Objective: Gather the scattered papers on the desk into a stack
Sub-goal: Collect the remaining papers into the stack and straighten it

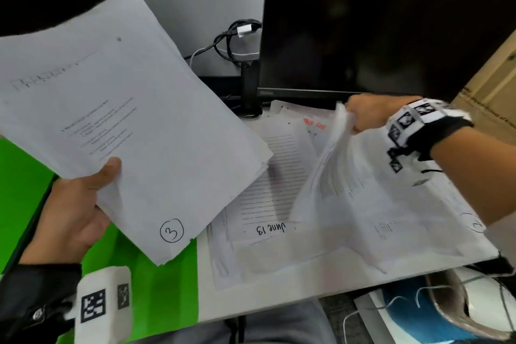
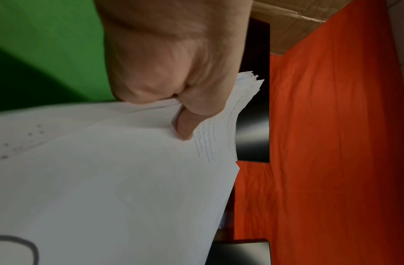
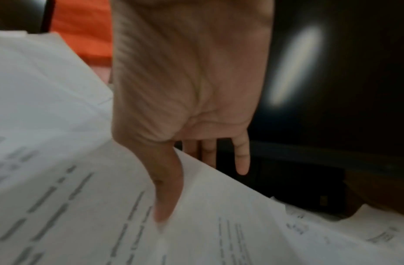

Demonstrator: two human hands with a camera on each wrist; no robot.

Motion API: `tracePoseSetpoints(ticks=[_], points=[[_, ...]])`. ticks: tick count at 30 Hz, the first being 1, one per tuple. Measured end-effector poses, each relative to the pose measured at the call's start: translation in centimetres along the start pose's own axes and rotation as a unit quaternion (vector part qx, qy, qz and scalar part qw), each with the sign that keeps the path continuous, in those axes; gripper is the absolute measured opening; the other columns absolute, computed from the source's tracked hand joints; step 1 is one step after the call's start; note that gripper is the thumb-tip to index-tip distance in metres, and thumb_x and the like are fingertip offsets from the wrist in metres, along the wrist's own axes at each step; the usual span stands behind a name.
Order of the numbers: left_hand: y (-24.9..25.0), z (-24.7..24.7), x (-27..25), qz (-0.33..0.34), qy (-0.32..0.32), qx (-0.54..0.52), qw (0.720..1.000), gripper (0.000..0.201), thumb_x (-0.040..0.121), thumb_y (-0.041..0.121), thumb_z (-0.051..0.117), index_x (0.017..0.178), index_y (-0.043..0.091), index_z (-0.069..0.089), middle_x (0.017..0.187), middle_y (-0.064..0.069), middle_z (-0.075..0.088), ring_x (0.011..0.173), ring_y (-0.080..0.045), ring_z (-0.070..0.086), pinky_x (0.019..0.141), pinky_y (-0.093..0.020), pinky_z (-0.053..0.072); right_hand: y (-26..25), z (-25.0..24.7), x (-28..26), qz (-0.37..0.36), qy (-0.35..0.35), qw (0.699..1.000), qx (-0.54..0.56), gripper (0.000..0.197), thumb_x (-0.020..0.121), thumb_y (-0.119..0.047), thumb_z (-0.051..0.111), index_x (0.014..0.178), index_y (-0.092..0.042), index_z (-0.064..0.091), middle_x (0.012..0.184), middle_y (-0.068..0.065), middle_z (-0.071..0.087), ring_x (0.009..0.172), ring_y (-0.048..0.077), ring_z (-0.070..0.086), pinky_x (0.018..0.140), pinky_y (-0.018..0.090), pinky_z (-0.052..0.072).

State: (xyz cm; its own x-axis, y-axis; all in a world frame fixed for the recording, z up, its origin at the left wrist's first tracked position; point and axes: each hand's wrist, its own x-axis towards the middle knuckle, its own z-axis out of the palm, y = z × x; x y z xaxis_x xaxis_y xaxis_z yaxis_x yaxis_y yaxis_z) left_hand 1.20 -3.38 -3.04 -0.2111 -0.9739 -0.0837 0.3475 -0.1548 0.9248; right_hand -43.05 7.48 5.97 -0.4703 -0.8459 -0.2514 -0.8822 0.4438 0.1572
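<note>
My left hand [image 1: 81, 204] holds a thick stack of white papers [image 1: 125, 120] in the air over the left of the desk, thumb on top; the top sheet has a circled 3. In the left wrist view the thumb [image 2: 185, 125] pinches the stack [image 2: 106, 179] near its edge. My right hand [image 1: 365, 114] pinches the far edge of a printed sheet [image 1: 335, 170] and lifts it off the loose papers [image 1: 279, 190] spread on the desk under the monitor. In the right wrist view the thumb [image 3: 167, 188] lies on that sheet [image 3: 106, 206], the fingers behind it.
A black monitor [image 1: 377, 22] stands right behind the loose papers, its stand [image 1: 250, 86] and cables [image 1: 237, 39] to the left. A green surface [image 1: 156, 288] covers the desk's left part. A cardboard box [image 1: 491, 86] is at the far right. A blue and white object [image 1: 435, 310] sits below the desk edge.
</note>
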Motion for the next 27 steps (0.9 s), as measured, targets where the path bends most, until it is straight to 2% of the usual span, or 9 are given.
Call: tracePoseSetpoints(ticks=[4, 5, 7, 9, 12, 16, 20, 23, 27], points=[[-0.2, -0.5, 0.0, -0.014, 0.004, 0.01, 1.0, 0.034, 0.097, 0.009, 0.054, 0.124, 0.026, 0.064, 0.123, 0.008, 0.069, 0.109, -0.01, 0.067, 0.084, -0.034, 0.057, -3.2, 3.2, 2.0, -0.052, -0.028, 0.998, 0.022, 0.055, 0.074, -0.025, 0.08, 0.122, -0.008, 0.058, 0.115, 0.006, 0.056, 0.103, 0.026, 0.055, 0.087, 0.035, 0.048], [-0.2, -1.0, 0.1, -0.019, 0.007, 0.012, 1.0, 0.031, 0.097, 0.01, 0.054, 0.118, 0.028, 0.068, 0.12, 0.01, 0.07, 0.107, -0.008, 0.067, 0.082, -0.033, 0.058, -3.7, 3.5, 2.0, -0.06, -0.023, 0.997, 0.036, 0.053, 0.076, -0.026, 0.079, 0.122, -0.008, 0.06, 0.118, 0.006, 0.056, 0.106, 0.027, 0.055, 0.087, 0.035, 0.048], [0.0, -1.9, 0.1, -0.027, 0.014, 0.01, 0.999, 0.031, 0.097, 0.012, 0.054, 0.103, 0.033, 0.075, 0.115, 0.013, 0.072, 0.102, -0.006, 0.069, 0.076, -0.03, 0.06, -4.0, 3.8, 2.2, -0.065, -0.014, 0.996, 0.062, 0.029, 0.078, -0.027, 0.077, 0.095, -0.007, 0.065, 0.098, 0.005, 0.06, 0.093, 0.028, 0.055, 0.071, 0.03, 0.045], [0.1, -2.7, 0.3, -0.035, 0.021, 0.009, 0.999, 0.029, 0.097, 0.014, 0.054, 0.112, 0.03, 0.072, 0.118, 0.011, 0.071, 0.103, -0.007, 0.069, 0.075, -0.031, 0.06, -3.8, 3.8, 2.4, -0.044, -0.024, 0.997, 0.065, 0.028, 0.082, -0.031, 0.073, 0.082, -0.006, 0.06, 0.085, 0.004, 0.055, 0.086, 0.027, 0.054, 0.064, 0.029, 0.041], [-0.1, -3.2, 0.8, -0.045, 0.039, 0.002, 0.998, 0.039, 0.095, 0.018, 0.056, 0.134, 0.023, 0.058, 0.126, 0.005, 0.068, 0.108, -0.01, 0.068, 0.078, -0.034, 0.059, -3.5, 3.9, 2.7, -0.013, -0.041, 0.997, 0.067, 0.041, 0.086, -0.037, 0.067, 0.103, 0.001, 0.063, 0.103, 0.008, 0.058, 0.092, 0.025, 0.057, 0.076, 0.033, 0.046], [-0.3, -3.4, 1.0, -0.046, 0.036, 0.008, 0.998, 0.035, 0.096, 0.016, 0.055, 0.131, 0.023, 0.059, 0.126, 0.006, 0.068, 0.112, -0.011, 0.066, 0.085, -0.038, 0.056, -3.5, 5.0, 2.9, 0.038, -0.047, 0.996, 0.071, 0.036, 0.087, -0.036, 0.067, 0.1, -0.003, 0.061, 0.094, 0.006, 0.057, 0.081, 0.021, 0.054, 0.065, 0.028, 0.04], [-0.3, -4.0, 0.8, -0.057, 0.052, 0.019, 0.997, 0.029, 0.095, 0.017, 0.058, 0.123, 0.022, 0.064, 0.12, 0.007, 0.07, 0.108, -0.01, 0.068, 0.082, -0.036, 0.058, -2.4, 5.5, 3.2, 0.108, 0.016, 0.987, 0.114, 0.037, 0.083, -0.032, 0.07, 0.107, -0.006, 0.06, 0.112, 0.01, 0.06, 0.105, 0.03, 0.057, 0.087, 0.036, 0.047], [-0.2, -4.1, 0.6, -0.055, 0.055, 0.02, 0.997, 0.029, 0.095, 0.014, 0.057, 0.122, 0.023, 0.064, 0.119, 0.008, 0.071, 0.106, -0.009, 0.068, 0.081, -0.035, 0.058, -1.8, 4.9, 2.6, 0.138, 0.032, 0.972, 0.186, 0.042, 0.086, -0.03, 0.067, 0.113, 0.002, 0.062, 0.115, 0.014, 0.059, 0.1, 0.028, 0.056, 0.078, 0.031, 0.043], [-0.3, -3.6, 0.4, -0.061, 0.047, 0.003, 0.997, 0.037, 0.097, 0.012, 0.054, 0.132, 0.02, 0.059, 0.126, 0.004, 0.068, 0.114, -0.013, 0.065, 0.088, -0.037, 0.055, -3.0, 6.0, 1.5, 0.169, 0.008, 0.95, 0.262, 0.057, 0.081, -0.05, 0.066, 0.114, -0.003, 0.06, 0.115, 0.012, 0.062, 0.103, 0.033, 0.06, 0.087, 0.037, 0.048]])
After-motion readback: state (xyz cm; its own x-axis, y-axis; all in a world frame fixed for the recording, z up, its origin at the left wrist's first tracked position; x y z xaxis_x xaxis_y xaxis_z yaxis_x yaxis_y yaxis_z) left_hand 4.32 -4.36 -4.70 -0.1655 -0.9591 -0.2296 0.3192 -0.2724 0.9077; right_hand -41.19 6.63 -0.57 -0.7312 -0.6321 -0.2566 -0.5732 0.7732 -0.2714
